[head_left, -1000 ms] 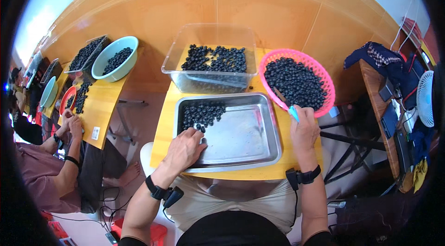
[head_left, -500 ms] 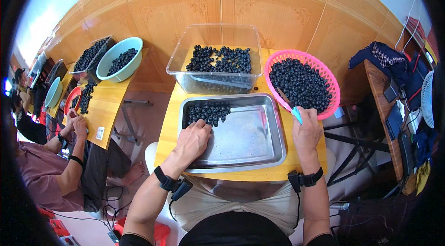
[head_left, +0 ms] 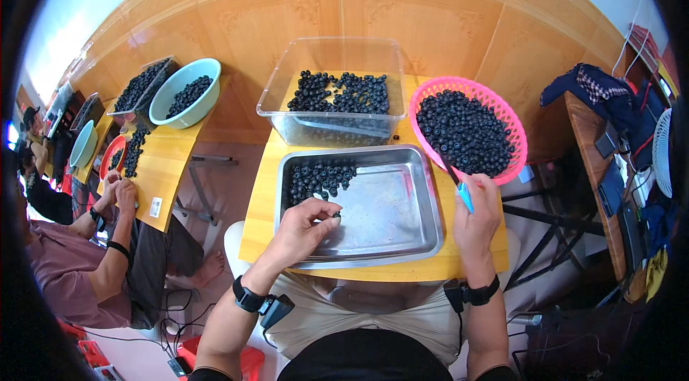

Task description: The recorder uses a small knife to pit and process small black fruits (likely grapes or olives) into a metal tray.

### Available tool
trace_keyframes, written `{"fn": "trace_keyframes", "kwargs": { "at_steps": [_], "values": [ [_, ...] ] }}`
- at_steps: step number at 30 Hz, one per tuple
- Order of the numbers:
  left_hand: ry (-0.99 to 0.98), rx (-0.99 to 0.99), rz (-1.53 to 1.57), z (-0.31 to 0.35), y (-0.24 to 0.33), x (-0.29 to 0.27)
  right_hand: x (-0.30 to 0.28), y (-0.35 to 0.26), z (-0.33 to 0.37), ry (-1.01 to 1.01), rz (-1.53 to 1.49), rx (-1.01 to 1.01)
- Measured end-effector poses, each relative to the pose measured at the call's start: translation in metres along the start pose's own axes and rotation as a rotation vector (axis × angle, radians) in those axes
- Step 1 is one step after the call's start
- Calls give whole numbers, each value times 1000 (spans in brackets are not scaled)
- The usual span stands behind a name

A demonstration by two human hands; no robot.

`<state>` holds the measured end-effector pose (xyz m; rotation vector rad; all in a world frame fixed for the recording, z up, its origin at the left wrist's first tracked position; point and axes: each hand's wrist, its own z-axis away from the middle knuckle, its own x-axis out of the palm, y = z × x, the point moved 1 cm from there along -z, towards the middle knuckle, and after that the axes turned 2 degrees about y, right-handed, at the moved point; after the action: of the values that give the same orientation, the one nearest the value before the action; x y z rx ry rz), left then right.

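Observation:
Between the thumb and fingers of my left hand (head_left: 305, 229) is a blueberry (head_left: 336, 215), pinched over the left part of a metal tray (head_left: 387, 212). Loose blueberries (head_left: 316, 179) lie in that tray's far left corner, just beyond the hand. My right hand (head_left: 476, 217) is closed around the turquoise handle of a small knife (head_left: 465, 196), right of the tray. Its dark blade points away from me, across the near left rim of a pink plastic basket (head_left: 519, 131) heaped with blueberries.
Behind the tray, a clear plastic bin (head_left: 276, 108) holds more blueberries on the yellow table (head_left: 262, 217). To the left a co-worker (head_left: 79, 266) sits at another table with a mint-green basin (head_left: 214, 83) and a red plate (head_left: 108, 155). A cluttered brown table (head_left: 585, 133) stands right.
My left hand has drawn back toward me from the berry pile and now shows a blueberry in its fingertips. In my right hand the knife has turned slightly.

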<state>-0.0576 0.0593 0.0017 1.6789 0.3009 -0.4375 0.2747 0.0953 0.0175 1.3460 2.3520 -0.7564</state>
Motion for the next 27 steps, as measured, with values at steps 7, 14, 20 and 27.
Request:
{"fn": "trace_keyframes", "kwargs": {
  "at_steps": [7,14,20,27],
  "values": [
    [-21,-142,593,16,-3,13,1,15,-2,-69,18,93],
    [15,-127,731,27,-2,17,2,51,1,-158,-4,100],
    [41,-169,762,32,0,26,2,28,-2,-197,6,210],
    [60,-306,987,41,10,25,6,27,0,-191,10,183]
  ]
}}
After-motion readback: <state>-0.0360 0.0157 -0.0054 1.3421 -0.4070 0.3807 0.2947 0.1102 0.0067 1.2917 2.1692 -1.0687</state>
